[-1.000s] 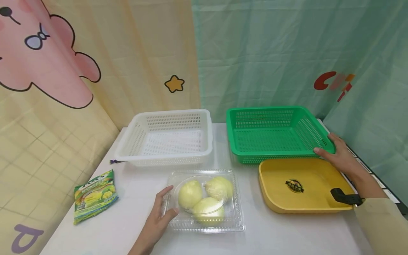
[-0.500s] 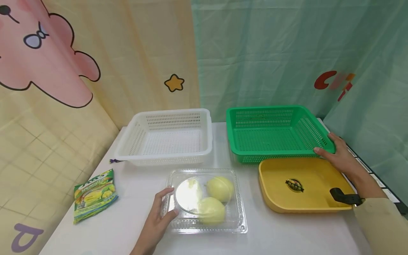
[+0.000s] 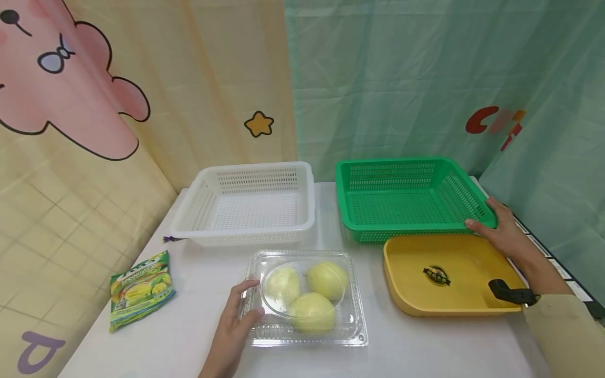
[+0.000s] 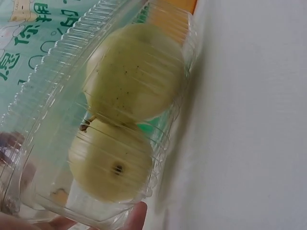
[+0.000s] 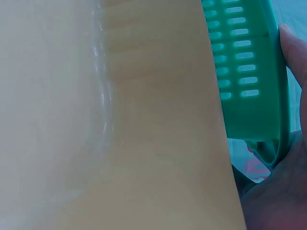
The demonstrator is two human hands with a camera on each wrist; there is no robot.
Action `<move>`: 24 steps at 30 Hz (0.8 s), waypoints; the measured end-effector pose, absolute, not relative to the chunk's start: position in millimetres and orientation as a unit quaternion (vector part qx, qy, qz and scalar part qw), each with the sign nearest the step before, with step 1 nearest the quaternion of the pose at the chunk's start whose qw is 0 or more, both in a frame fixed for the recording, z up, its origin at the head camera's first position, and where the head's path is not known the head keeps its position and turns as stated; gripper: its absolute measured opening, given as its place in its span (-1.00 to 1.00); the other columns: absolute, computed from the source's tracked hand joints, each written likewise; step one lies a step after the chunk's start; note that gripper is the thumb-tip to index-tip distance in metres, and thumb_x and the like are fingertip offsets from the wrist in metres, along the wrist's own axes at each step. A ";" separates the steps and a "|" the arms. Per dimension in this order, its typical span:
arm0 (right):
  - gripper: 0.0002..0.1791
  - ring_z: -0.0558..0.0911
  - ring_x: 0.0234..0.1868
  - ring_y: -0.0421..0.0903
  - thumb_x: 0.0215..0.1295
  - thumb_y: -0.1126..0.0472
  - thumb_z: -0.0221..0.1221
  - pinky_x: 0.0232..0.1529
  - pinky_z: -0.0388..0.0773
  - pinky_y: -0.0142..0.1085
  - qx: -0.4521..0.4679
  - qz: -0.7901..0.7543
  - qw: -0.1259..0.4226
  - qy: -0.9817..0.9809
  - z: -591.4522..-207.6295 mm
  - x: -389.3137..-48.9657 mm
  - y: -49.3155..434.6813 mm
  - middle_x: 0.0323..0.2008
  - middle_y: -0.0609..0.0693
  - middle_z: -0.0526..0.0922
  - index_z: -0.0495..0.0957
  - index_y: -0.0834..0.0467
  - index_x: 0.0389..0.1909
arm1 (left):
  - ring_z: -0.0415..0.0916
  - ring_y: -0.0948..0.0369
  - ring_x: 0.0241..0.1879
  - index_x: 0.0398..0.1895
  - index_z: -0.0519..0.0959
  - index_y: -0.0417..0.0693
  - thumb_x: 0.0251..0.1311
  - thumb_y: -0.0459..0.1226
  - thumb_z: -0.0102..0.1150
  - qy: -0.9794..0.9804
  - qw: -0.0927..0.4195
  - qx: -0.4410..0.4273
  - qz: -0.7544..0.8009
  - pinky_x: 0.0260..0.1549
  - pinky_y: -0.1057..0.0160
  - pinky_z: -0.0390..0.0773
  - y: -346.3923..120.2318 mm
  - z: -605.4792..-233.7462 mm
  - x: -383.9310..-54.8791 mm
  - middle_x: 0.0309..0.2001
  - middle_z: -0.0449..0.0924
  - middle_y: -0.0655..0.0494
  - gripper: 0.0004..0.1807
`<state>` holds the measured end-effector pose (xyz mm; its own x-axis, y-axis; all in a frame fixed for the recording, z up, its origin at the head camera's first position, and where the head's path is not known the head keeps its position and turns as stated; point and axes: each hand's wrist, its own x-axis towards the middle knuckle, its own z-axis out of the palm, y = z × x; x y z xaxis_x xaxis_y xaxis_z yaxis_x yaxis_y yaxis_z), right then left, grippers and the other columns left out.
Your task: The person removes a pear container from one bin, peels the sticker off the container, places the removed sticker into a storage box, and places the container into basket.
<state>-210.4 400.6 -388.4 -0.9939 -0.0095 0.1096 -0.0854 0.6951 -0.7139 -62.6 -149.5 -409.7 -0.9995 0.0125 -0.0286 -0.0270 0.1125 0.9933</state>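
Observation:
A clear plastic clamshell box [image 3: 350, 320] with three pale yellow-green fruits, like pears [image 3: 313, 312], inside lies at the table's front middle. My left hand [image 3: 231, 320] grips its left side, thumb and fingers at the edge. In the left wrist view, two of the fruits [image 4: 136, 72] show through the ribbed wall, and a fingertip [image 4: 136, 216] touches the box's lower end. My right hand [image 3: 508, 231] holds the near right corner of a green slotted basket [image 3: 397, 205], thumb over its rim. The right wrist view shows the thumb on that rim [image 5: 283, 96]; the other fingers are mostly hidden.
A white slotted basket [image 3: 243, 231] stands at the back left. The yellow tray [image 3: 406, 273] sits just in front of the green basket, under my right forearm. A green snack packet [image 3: 142, 291] lies at the left. Curtains hang behind and at both sides.
The clear box has shifted very slightly to the right with my left hand, and the glare on its lid has moved. My right hand and the green basket stay put.

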 end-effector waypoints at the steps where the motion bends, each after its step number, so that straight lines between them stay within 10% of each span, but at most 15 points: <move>1: -0.02 -0.26 0.35 0.56 0.37 -0.08 -0.02 0.21 -0.21 0.45 0.024 0.390 0.048 -0.919 -388.0 -210.2 400.0 0.39 0.50 -0.48 -0.42 0.35 0.44 | -0.43 -0.19 0.49 0.24 0.28 0.12 0.19 -0.34 0.06 0.742 0.016 -0.008 0.671 0.28 -0.42 -0.22 -149.3 -408.6 -62.1 0.51 -0.15 -0.02 -0.47; 10: -0.01 -0.23 0.33 0.57 0.37 -0.10 -0.04 0.21 -0.19 0.45 0.015 0.379 0.039 -0.925 -386.6 -209.6 398.9 0.38 0.52 -0.49 -0.46 0.33 0.43 | -0.41 -0.14 0.50 0.26 0.26 0.02 0.19 -0.39 0.00 0.718 0.007 -0.023 0.696 0.32 -0.24 0.05 -148.0 -401.6 -58.5 0.51 -0.14 0.01 -0.47; 17: -0.01 -0.23 0.32 0.57 0.38 -0.10 -0.05 0.21 -0.20 0.45 0.015 0.380 0.035 -0.924 -387.3 -210.3 400.5 0.38 0.53 -0.50 -0.47 0.33 0.43 | -0.39 -0.05 0.49 0.28 0.21 0.00 0.23 -0.37 -0.02 0.703 0.013 -0.035 0.711 0.07 0.44 0.36 -149.1 -390.2 -57.1 0.50 -0.19 0.10 -0.47; 24: -0.02 -0.24 0.32 0.58 0.39 -0.09 -0.05 0.21 -0.20 0.45 0.018 0.383 0.034 -0.923 -387.7 -209.8 401.4 0.38 0.52 -0.51 -0.47 0.34 0.43 | -0.01 0.14 0.39 0.32 0.11 -0.08 0.27 -0.38 -0.07 0.674 0.015 -0.021 0.738 0.02 0.36 0.51 -150.6 -370.2 -58.3 0.45 -0.13 0.17 -0.45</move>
<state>-209.8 401.4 -387.7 -0.9970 -0.0064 0.0771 -0.0591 0.7063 -0.7055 -58.3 -150.6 -370.2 -0.9987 -0.0064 -0.0503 -0.0495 -0.0903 0.9947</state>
